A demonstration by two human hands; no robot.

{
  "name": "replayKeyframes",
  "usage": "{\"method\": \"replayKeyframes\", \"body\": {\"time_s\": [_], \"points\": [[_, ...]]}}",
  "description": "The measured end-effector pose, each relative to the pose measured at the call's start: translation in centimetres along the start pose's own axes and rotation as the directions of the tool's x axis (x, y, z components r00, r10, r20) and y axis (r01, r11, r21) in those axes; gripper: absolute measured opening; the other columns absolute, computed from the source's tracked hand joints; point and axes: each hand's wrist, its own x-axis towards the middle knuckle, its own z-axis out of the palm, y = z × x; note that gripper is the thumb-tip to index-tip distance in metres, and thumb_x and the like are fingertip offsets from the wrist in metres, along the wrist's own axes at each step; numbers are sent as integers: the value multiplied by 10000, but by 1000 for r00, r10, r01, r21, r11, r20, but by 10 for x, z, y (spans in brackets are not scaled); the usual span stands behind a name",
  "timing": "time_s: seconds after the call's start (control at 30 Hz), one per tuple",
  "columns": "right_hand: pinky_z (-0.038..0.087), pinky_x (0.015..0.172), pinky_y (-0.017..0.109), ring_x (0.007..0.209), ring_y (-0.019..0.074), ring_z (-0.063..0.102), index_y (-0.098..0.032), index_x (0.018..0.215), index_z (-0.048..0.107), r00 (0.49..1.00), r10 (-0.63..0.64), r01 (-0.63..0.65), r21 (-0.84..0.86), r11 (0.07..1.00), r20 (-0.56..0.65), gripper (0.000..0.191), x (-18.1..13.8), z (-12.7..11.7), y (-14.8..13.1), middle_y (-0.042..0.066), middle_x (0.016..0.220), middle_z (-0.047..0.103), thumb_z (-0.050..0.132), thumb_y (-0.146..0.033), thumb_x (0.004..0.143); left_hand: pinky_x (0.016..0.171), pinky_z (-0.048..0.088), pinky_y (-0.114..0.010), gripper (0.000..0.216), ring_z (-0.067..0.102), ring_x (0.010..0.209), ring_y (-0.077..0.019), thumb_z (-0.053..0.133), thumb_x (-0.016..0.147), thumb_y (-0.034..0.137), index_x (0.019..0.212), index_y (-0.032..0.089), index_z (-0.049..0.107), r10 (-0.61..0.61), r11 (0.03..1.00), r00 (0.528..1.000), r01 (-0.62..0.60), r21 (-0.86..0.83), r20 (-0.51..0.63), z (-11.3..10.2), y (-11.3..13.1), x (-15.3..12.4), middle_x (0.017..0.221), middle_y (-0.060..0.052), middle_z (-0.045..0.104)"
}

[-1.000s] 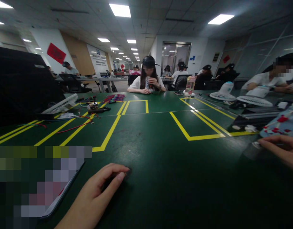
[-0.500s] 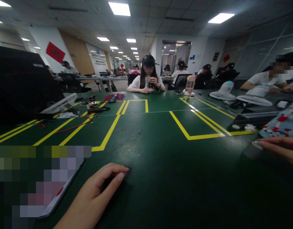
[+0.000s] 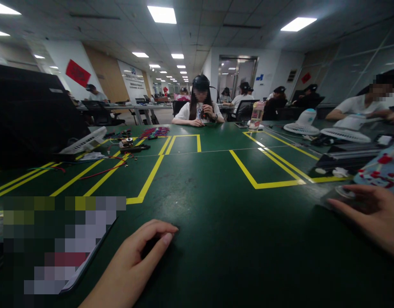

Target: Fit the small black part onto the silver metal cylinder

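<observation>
My left hand rests on the green table at the bottom centre. Its fingers are curled, thumb and forefinger close together over a dark spot I cannot make out. My right hand comes in from the right edge. Its fingers lie over a small dark grey part with a metal ring on the table and grip it. Just behind this hand lies a pale blue item with red spots.
A flat phone-like device lies left of my left hand. Farther left are a black box, a white fan grille and red wires. White fans and a bottle stand far right. A person sits opposite.
My right hand has slid leftward and lower, covering more of the dark grey part. My left hand has hardly moved; the small dark thing at its fingertips no longer shows.
</observation>
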Motion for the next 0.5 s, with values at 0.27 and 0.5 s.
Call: {"method": "replayKeyframes", "body": {"time_s": [0.27, 0.5], "points": [[521, 888, 247, 1016, 118, 579, -244, 1172, 462, 667, -681, 411, 613, 675, 302, 394, -85, 47, -155, 43, 1151, 558, 619, -288, 814, 893, 489, -338, 176, 631, 1031, -229, 496, 927, 385, 1007, 325, 641, 17, 999, 1000, -17, 30, 6, 0, 1, 0, 1044, 18, 684], [501, 844, 229, 936, 82, 560, -235, 1127, 471, 532, -745, 313, 724, 615, 402, 354, -102, 63, -198, 11, 1090, 552, 598, -196, 799, 880, 487, -352, 164, 630, 990, -221, 489, 932, 320, 994, 285, 637, 47, 998, 999, -47, 42, 12, 2, 8, 4, 1001, 1, 681]]}}
